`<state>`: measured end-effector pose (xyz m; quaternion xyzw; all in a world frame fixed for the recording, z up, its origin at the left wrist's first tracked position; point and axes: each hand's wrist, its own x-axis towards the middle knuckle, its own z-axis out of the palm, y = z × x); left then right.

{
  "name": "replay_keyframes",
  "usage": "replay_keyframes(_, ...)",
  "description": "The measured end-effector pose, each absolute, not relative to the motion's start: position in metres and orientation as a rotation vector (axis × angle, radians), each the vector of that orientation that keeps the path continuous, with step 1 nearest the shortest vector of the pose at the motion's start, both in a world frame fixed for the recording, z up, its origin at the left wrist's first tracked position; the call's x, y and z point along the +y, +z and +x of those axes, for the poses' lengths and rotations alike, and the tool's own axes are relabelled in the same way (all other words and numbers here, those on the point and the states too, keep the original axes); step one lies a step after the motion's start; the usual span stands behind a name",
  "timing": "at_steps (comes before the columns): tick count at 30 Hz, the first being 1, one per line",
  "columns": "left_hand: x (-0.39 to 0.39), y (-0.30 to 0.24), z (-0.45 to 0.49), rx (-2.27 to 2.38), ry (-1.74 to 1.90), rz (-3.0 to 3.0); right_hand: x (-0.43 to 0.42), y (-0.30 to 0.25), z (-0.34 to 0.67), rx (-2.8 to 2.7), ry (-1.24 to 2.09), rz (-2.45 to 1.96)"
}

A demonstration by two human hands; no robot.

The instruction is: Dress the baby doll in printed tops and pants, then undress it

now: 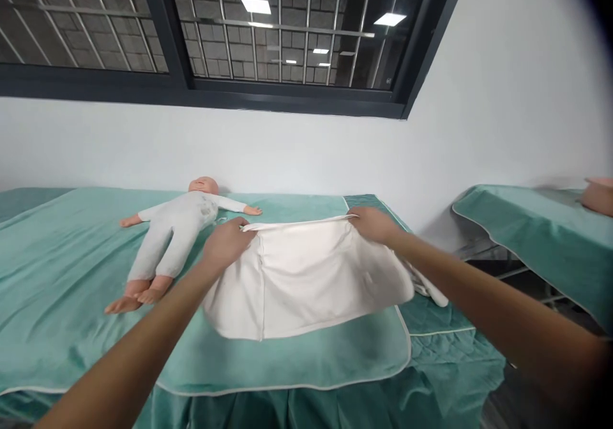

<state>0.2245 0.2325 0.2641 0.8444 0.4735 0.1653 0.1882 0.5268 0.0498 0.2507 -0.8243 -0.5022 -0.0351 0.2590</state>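
A white cloth point(306, 282) with a stitched seam down its left part hangs stretched between my hands, over the green bedding. My left hand point(228, 244) pinches its upper left corner. At the upper right my right hand point(376, 225) grips the same top edge, fingers closed. The lower edge of the cloth hangs loose and looks slightly blurred. To the left of my left hand a baby doll point(179, 221) lies on its back, in a white long-sleeved suit with bare feet, arms spread. Whether the cloth is a garment, I cannot tell.
A green velvety cover point(57, 276) with pale piping spreads over the bed. Partly hidden behind my right forearm lies another white item point(433, 292). A second green-covered bed point(536, 244) stands at right. A dark-framed window point(297, 94) with bars is set in the white wall.
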Motion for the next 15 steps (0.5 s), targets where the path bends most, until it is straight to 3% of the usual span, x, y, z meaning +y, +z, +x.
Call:
replay_keyframes(4,0.21,0.204,0.253,1.289,0.715,2.687,0.067,0.194,0.486,-1.434,-0.115,-2.288)
replay_keyframes(8,0.186,0.157,0.276,1.024,0.54,2.668,0.072,0.146,0.448,-1.527,-0.039,-2.255)
replay_keyframes(15,0.197,0.139,0.309,1.276,0.395,2.642,0.097,0.121,0.45,-1.174,-0.084,-2.436)
